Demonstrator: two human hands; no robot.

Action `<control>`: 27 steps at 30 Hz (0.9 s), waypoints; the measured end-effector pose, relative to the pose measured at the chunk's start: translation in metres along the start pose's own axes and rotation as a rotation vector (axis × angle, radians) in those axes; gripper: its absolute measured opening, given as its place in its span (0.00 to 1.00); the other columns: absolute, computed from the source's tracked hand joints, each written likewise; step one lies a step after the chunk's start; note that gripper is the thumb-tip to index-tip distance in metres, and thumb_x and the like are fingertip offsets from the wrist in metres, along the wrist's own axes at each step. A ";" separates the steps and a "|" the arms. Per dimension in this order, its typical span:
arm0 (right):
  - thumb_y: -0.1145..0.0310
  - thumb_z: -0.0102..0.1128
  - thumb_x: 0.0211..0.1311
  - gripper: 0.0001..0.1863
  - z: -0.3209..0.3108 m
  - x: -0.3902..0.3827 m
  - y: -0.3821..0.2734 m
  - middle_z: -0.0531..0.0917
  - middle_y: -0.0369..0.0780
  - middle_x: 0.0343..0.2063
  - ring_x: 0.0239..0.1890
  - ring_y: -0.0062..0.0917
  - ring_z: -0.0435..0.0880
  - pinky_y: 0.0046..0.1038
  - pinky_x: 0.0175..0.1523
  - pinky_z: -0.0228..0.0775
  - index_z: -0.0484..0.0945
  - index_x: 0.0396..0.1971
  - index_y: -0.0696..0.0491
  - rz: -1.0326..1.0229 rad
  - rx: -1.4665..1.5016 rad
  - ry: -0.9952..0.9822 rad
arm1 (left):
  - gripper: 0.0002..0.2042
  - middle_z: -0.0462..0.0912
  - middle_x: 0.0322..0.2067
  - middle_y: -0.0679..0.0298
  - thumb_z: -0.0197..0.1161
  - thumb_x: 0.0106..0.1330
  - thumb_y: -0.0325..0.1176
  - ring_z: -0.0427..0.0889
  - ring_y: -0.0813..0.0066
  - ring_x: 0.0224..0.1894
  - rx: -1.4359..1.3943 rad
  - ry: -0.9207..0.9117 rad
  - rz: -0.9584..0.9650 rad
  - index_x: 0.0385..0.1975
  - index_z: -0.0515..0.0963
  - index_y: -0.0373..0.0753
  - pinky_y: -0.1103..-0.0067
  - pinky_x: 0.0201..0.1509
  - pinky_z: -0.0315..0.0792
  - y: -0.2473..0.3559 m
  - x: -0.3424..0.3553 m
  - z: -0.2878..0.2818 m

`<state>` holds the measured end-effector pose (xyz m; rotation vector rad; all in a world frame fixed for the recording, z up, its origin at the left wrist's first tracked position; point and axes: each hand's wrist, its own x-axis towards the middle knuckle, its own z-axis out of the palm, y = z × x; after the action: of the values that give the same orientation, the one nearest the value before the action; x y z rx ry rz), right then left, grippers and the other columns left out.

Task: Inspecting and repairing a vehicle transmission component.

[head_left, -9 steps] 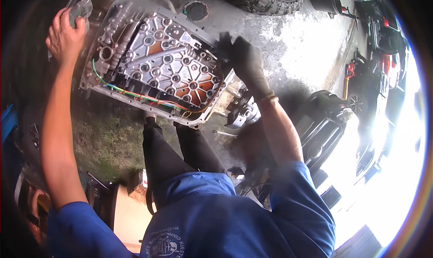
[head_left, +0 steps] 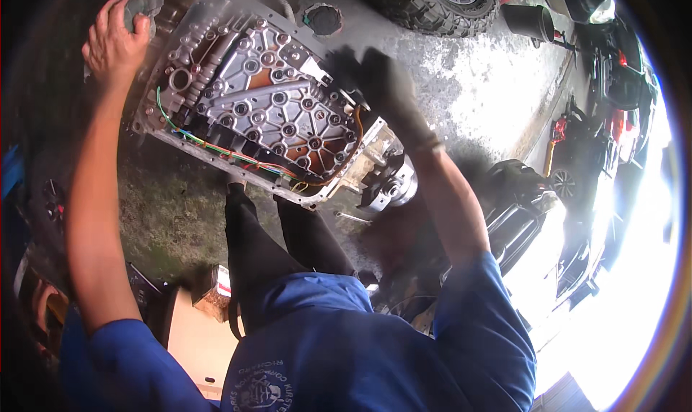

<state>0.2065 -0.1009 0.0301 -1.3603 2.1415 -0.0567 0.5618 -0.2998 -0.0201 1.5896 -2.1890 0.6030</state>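
Observation:
A transmission case [head_left: 306, 196] lies in front of me, its inside facing up. Within it sits a silver valve body [head_left: 249, 102] with many round bolt bosses and brown patches, and a colored wire harness [head_left: 216, 149] runs along the near rim. At the far left, the bare fingers of my left hand [head_left: 115, 44] are curled round a grey crumpled-looking piece [head_left: 146, 2] beside the case. My right hand [head_left: 389, 87], in a dark glove, is over the case's far right rim. Motion smears its fingers, and a dark shape at them cannot be made out.
A silver round-ended part [head_left: 391, 185] adjoins the case's right end, with a wrench-like tool [head_left: 353, 216] on the floor nearby. Beyond stand a knobby tire [head_left: 450, 23] and a dark round opening or lid [head_left: 322, 19]. Car parts [head_left: 515, 210] lie at right; a cardboard box [head_left: 214, 297] is near my legs.
My right hand has shifted leftward and inward over the case rim, its fingers still blurred. My left hand keeps its place at the grey piece. The whole view has shifted slightly.

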 end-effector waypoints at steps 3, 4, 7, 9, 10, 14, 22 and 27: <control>0.34 0.44 0.61 0.35 -0.008 0.007 0.000 0.82 0.49 0.23 0.31 0.43 0.83 0.39 0.39 0.72 0.79 0.25 0.56 -0.090 0.011 -0.010 | 0.21 0.72 0.56 0.75 0.57 0.57 0.49 0.75 0.65 0.53 -0.052 -0.045 -0.037 0.52 0.73 0.55 0.62 0.53 0.68 -0.001 0.001 -0.004; 0.34 0.44 0.61 0.36 -0.004 0.012 0.005 0.82 0.49 0.24 0.32 0.43 0.83 0.39 0.39 0.72 0.79 0.25 0.56 -0.107 0.038 -0.019 | 0.24 0.69 0.59 0.73 0.57 0.59 0.51 0.72 0.64 0.57 -0.068 -0.111 -0.052 0.56 0.70 0.55 0.60 0.56 0.67 -0.003 0.004 -0.005; 0.33 0.43 0.60 0.37 0.018 0.000 0.091 0.82 0.49 0.24 0.31 0.41 0.84 0.38 0.40 0.72 0.79 0.25 0.57 -0.089 -0.132 0.006 | 0.23 0.70 0.58 0.74 0.57 0.59 0.50 0.74 0.64 0.56 -0.048 -0.097 -0.040 0.56 0.70 0.54 0.60 0.55 0.68 0.018 0.008 -0.005; 0.33 0.43 0.60 0.38 -0.012 -0.011 0.023 0.82 0.49 0.25 0.31 0.41 0.84 0.37 0.39 0.73 0.78 0.24 0.58 -0.126 -0.006 -0.025 | 0.23 0.71 0.57 0.74 0.57 0.59 0.50 0.74 0.63 0.56 0.012 -0.119 -0.044 0.56 0.71 0.55 0.60 0.55 0.68 0.008 0.001 -0.012; 0.33 0.42 0.61 0.38 -0.016 0.000 0.003 0.82 0.50 0.25 0.30 0.41 0.83 0.37 0.40 0.73 0.78 0.24 0.58 -0.106 0.000 -0.097 | 0.23 0.71 0.58 0.74 0.57 0.59 0.49 0.73 0.64 0.56 -0.023 -0.122 -0.044 0.56 0.71 0.55 0.60 0.55 0.68 0.006 0.000 -0.010; 0.32 0.41 0.61 0.39 0.002 0.024 -0.013 0.82 0.51 0.23 0.30 0.44 0.83 0.39 0.41 0.73 0.79 0.25 0.58 -0.213 -0.008 -0.030 | 0.23 0.70 0.58 0.74 0.57 0.59 0.49 0.71 0.66 0.59 -0.119 -0.110 -0.060 0.56 0.70 0.55 0.59 0.58 0.65 -0.015 0.000 -0.003; 0.40 0.41 0.67 0.32 -0.018 0.022 -0.039 0.82 0.50 0.23 0.31 0.42 0.84 0.35 0.37 0.73 0.80 0.23 0.54 -0.172 0.054 -0.185 | 0.22 0.72 0.50 0.59 0.62 0.44 0.32 0.71 0.56 0.51 -0.155 0.013 -0.046 0.44 0.73 0.41 0.62 0.54 0.63 0.024 0.008 -0.037; 0.39 0.45 0.64 0.31 0.016 0.024 0.031 0.81 0.50 0.21 0.28 0.43 0.83 0.38 0.35 0.72 0.79 0.23 0.53 -0.308 -0.069 0.052 | 0.22 0.70 0.58 0.75 0.57 0.59 0.49 0.71 0.68 0.59 -0.060 -0.125 -0.072 0.55 0.71 0.55 0.58 0.57 0.65 0.002 0.002 -0.004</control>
<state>0.1824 -0.1016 -0.0046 -1.7368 1.9723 -0.1420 0.5594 -0.2987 -0.0161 1.7084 -2.2046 0.4239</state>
